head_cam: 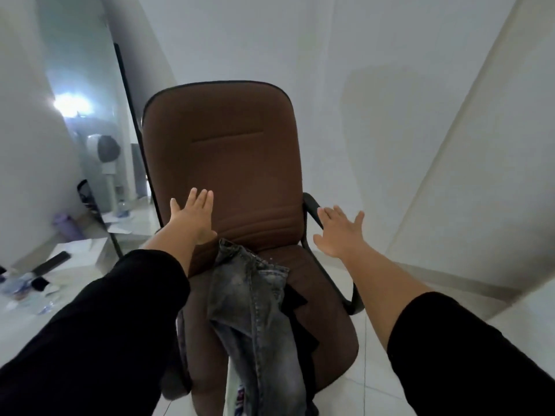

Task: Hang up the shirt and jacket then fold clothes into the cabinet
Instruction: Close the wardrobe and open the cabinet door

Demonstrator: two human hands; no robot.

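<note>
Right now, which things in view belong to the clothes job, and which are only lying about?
For the job:
- grey jeans draped on the brown chair
- dark garment under the jeans
- left hand and right hand, fingers spread, holding nothing

Lying about:
- purple bottle
- black remote
- mirror

Brown chair (228,163) fills centre; tall backrest blocks reach toward 12 o'clock. Jeans (255,304) draped over seat front, dark garment (297,298) under them at 3 o'clock side; seat rear strip bare between jeans and backrest. Left hand (192,217) fingers spread in front of lower backrest, right hand (336,232) spread just beside black armrest (312,211), which bars the 3 o'clock side. Open floor (369,370) at 4 o'clock. Black pole (129,139) and cluttered low worktop (75,253) crowd 9 o'clock.
</note>
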